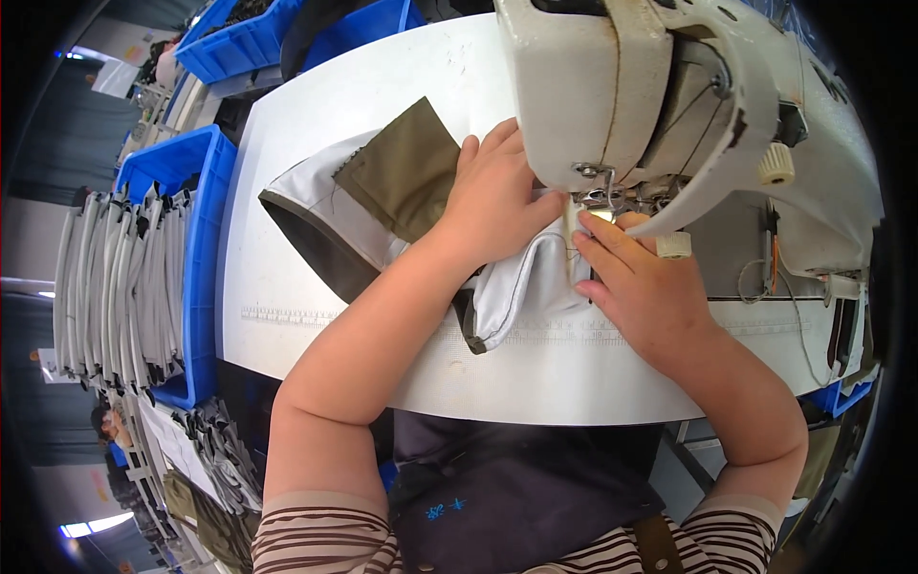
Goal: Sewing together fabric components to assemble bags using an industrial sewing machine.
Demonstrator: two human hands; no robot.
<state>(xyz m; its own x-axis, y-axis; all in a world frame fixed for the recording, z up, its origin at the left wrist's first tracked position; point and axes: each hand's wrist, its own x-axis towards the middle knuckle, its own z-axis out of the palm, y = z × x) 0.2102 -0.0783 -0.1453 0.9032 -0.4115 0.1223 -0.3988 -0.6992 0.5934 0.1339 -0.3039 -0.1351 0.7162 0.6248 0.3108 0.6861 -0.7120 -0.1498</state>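
Note:
A white sewing machine (593, 86) stands over the right side of the table, its presser foot (601, 199) low against white cloth. The cloth piece is white (521, 287) with dark olive edging (320, 244) and an olive patch (402, 172) towards the far side. My left hand (497, 196) lies flat on it left of the needle area, thumb stretched towards the foot; some fingertips are hidden by the machine head. My right hand (645, 277) rests just right of and nearer than the foot, its fingers outstretched on the white cloth. Folds of cloth bunch between the hands.
At the left stands a blue crate (206, 258) with a stack of grey-white cloth pieces (120, 287) beside it. More blue bins (239, 43) are at the back left. A printed ruler (287, 314) runs along the table (421, 383). An orange-handled tool (773, 249) lies right of the machine.

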